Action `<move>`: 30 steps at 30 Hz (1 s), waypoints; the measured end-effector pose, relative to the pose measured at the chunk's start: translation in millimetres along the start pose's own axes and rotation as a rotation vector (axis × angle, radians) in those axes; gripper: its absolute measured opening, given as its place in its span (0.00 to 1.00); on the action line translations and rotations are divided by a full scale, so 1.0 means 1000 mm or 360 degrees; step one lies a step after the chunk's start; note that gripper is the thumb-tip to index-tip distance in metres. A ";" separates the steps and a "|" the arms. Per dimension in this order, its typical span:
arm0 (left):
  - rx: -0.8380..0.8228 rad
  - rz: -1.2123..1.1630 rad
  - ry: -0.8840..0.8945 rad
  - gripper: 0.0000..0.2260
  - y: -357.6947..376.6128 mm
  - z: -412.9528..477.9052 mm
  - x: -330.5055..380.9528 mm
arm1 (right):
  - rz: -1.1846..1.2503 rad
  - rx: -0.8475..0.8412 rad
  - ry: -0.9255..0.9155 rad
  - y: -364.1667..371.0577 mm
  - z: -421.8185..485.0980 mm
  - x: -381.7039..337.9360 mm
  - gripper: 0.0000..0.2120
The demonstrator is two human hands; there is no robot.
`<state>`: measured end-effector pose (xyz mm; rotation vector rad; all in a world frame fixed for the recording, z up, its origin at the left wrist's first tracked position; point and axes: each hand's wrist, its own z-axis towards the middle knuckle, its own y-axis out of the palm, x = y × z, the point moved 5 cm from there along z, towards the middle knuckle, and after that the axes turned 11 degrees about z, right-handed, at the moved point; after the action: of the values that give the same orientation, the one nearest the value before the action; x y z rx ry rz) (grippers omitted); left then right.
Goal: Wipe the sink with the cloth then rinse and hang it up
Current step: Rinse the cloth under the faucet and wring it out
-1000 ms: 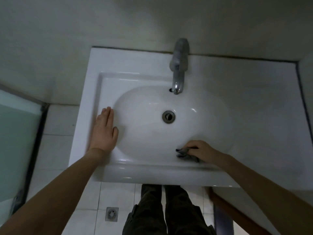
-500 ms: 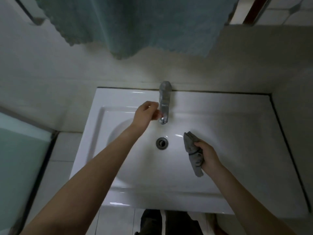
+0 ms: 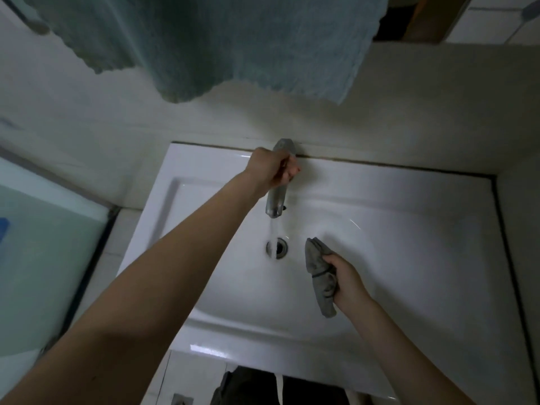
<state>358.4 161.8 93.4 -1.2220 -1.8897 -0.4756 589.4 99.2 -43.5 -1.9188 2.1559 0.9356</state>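
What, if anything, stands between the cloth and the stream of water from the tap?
Nothing visible: the right hand grips the cloth beside the stream, only bare sink between them. The left hand grips the tap.

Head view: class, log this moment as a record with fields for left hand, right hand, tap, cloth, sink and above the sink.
left hand: grips the top of the tap
right hand: holds the cloth, bunched, over the basin
tap: running; a thin stream falls at the edge of the drain
cloth: grey, beside the stream, not yet under it
sink: white
above the sink: a teal towel hangs
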 end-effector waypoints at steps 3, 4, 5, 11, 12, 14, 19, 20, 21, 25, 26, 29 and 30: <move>-0.0004 0.0116 0.0027 0.14 -0.012 -0.006 -0.008 | 0.0057 0.0004 0.0119 0.017 0.015 0.011 0.13; 0.0079 0.0158 0.0038 0.16 -0.021 -0.007 -0.016 | 0.0073 -0.0019 0.0159 0.027 0.022 0.016 0.13; 0.0174 0.0209 0.0056 0.17 -0.031 -0.008 -0.026 | 0.0072 -0.0029 0.0186 0.036 0.030 0.021 0.14; 0.0397 0.0335 -0.0105 0.13 -0.080 0.009 -0.136 | 0.0063 -0.0040 0.0249 0.090 0.084 0.046 0.11; 0.0361 0.0375 -0.0147 0.11 -0.081 0.013 -0.153 | 0.0044 -0.0063 0.0245 0.095 0.094 0.050 0.11; 0.0269 0.0412 -0.0222 0.08 -0.079 0.022 -0.185 | -0.0022 -0.0084 0.0264 0.101 0.104 0.055 0.13; -0.0178 0.0088 -0.0458 0.22 -0.054 0.045 -0.226 | -0.0218 -0.0240 0.0358 0.106 0.104 0.058 0.17; -0.0232 -0.0006 -0.0454 0.21 -0.048 0.048 -0.227 | -0.0247 -0.0275 0.0390 0.102 0.103 0.057 0.18; -0.0237 0.0009 -0.0417 0.19 -0.041 0.050 -0.226 | -0.0269 -0.0297 0.0428 0.096 0.098 0.053 0.18; -0.0035 0.0724 -0.0153 0.13 -0.019 0.056 -0.220 | -0.0526 -0.0424 0.0408 0.057 0.087 0.028 0.16; 0.0006 0.0821 -0.0104 0.13 -0.015 0.057 -0.219 | -0.0673 -0.0455 0.0343 0.047 0.084 0.022 0.16; 0.0120 0.0807 -0.0050 0.15 -0.019 0.056 -0.219 | -0.0941 -0.0284 0.0141 0.022 0.081 0.009 0.13; 0.0141 0.0763 -0.0047 0.15 -0.024 0.055 -0.219 | -0.0913 -0.0196 0.0103 0.018 0.082 0.007 0.11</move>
<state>356.4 62.8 -111.2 -1.5646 -1.5490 -0.1143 545.8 134.9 -106.4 -2.4496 1.4481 0.9055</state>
